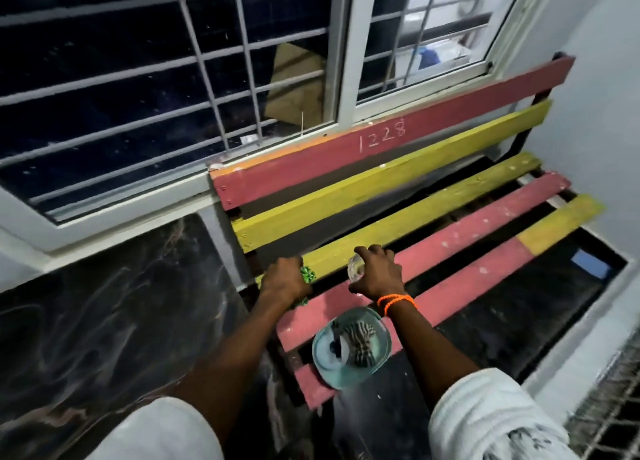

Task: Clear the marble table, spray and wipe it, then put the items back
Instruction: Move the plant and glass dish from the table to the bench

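- The left hand (285, 281) is clenched around a small green item (307, 274), held just over the near end of the yellow slat of the slatted bench (450, 224).
- The right hand (377, 274) is closed on a small clear glass object (356, 269), above the gap between the yellow and red slats; orange threads (398, 302) circle its wrist.
- A clear glass bowl (351, 347) with a striped object inside rests on the red slats, near the right forearm.
- The dark marble desk (104, 321) lies to the left, beside the bench, under the barred window (173, 78).
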